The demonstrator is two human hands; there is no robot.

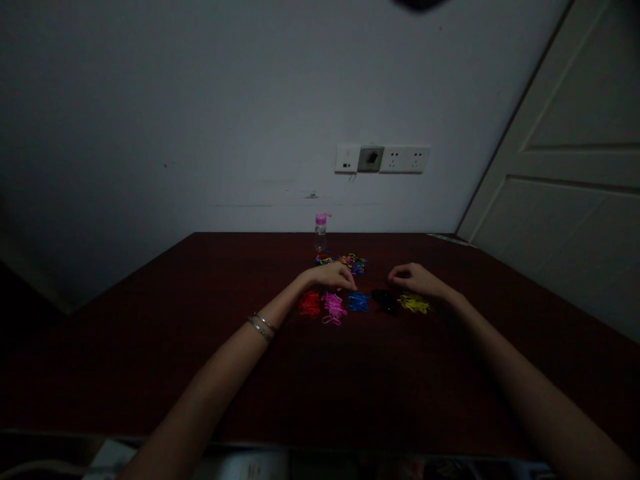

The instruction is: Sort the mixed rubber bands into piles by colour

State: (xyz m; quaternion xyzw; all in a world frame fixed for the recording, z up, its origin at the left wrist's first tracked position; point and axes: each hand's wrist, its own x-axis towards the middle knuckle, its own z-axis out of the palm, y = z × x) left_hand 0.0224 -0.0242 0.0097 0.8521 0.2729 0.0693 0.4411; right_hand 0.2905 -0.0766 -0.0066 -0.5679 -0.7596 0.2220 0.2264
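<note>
My left hand (336, 275), a bracelet set on its wrist, hangs just above the pile of blue rubber bands (358, 302). Its fingers are closed and point down; what they hold, if anything, is too small to make out. Beside the pile of black rubber bands (384, 300) is my right hand (414, 277), thumb and forefinger brought together in a pinch whose contents I cannot see. Yellow rubber bands (415, 303) lie under its wrist side. To the left are piles of pink (334, 307) and red rubber bands (309, 304). Behind my left hand spreads a mixed-colour heap of bands (354, 263).
A clear bottle with a pink lid (321, 232) stands behind the mixed heap, close to the wall. The dark red table (320, 380) runs up to that wall, which carries sockets (405, 160). A pale door (560, 167) is at the right.
</note>
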